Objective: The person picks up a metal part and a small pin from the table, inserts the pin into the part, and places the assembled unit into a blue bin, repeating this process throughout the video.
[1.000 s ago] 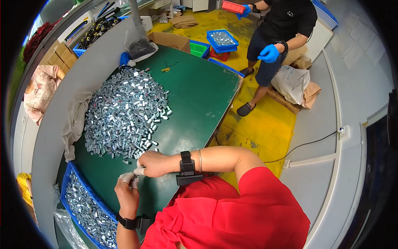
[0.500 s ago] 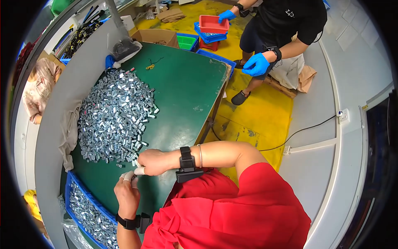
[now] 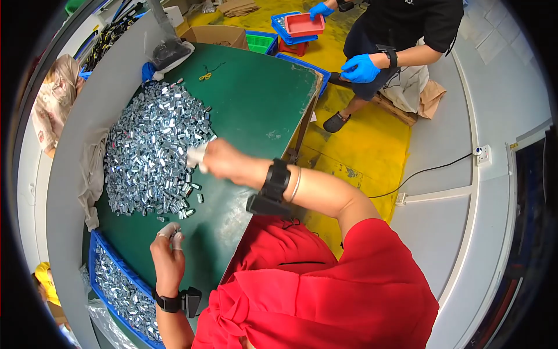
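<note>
A large heap of small shiny metal pieces [image 3: 154,148] lies on the green tabletop [image 3: 250,93]. My right hand [image 3: 220,158], with white coverings on its fingertips, is over the heap's right edge. Motion smears its fingers, so I cannot tell whether they hold a piece. Below the near end of the heap is my left hand [image 3: 167,256], also with white-covered fingertips. Its thumb and fingers are closed together, and what is between them is too small to make out. A few loose metal pieces lie between the heap and this hand.
A blue crate [image 3: 119,264] of similar metal pieces stands beside the table at lower left. Across the table a person in blue gloves [image 3: 361,68] holds a red tray [image 3: 304,25] over a blue crate. A cardboard box [image 3: 218,36] and green basket [image 3: 260,42] stand beyond the far edge.
My right hand has moved away from my left, up and forward to the heap's right edge. My left hand stays near the table's lower left. The other person's red tray has shifted slightly.
</note>
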Demonstrator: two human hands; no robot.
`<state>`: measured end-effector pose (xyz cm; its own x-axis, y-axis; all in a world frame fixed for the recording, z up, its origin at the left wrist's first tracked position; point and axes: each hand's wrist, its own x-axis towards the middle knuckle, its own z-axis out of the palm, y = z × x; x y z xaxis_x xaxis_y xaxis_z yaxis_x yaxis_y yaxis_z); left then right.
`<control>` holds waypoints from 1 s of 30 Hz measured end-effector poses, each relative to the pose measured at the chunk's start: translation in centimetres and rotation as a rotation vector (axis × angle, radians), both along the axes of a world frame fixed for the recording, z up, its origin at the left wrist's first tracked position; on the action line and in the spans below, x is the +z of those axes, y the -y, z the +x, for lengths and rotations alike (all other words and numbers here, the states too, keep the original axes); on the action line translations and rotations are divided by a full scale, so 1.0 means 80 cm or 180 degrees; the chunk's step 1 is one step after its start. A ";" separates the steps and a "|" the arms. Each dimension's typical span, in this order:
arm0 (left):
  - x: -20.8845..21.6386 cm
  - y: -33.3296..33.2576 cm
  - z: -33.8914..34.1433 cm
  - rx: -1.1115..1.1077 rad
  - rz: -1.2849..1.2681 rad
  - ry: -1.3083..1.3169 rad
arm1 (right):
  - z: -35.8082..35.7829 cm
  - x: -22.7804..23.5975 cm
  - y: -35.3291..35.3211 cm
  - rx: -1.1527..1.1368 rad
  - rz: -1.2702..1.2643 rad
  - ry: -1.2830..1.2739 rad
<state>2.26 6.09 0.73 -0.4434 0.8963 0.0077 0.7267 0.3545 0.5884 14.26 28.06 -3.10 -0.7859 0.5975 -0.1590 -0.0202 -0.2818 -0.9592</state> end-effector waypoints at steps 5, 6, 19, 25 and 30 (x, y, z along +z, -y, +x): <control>0.013 -0.041 0.033 -0.0937 0.0534 0.0183 | 0.015 0.028 -0.037 -0.0264 -0.1423 -0.0585; 0.019 -0.052 0.042 -0.1083 0.0680 0.0185 | 0.018 0.029 -0.041 -0.0267 -0.1479 -0.0681; 0.041 -0.096 0.099 -0.2234 0.1032 0.0263 | -0.002 0.020 -0.036 -0.0671 -0.0107 0.0219; 0.044 -0.108 0.116 -0.2453 0.0885 0.0409 | -0.009 -0.005 -0.021 -0.0489 -0.0116 0.0235; 0.048 -0.108 0.119 -0.2368 0.0812 0.0453 | -0.014 0.001 -0.009 -0.0235 -0.0169 0.0358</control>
<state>11.78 14.70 4.60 0.2582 0.9356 0.2407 0.6314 -0.3520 0.6909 13.14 28.82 -3.02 -0.7155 0.6416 -0.2766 0.0640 -0.3340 -0.9404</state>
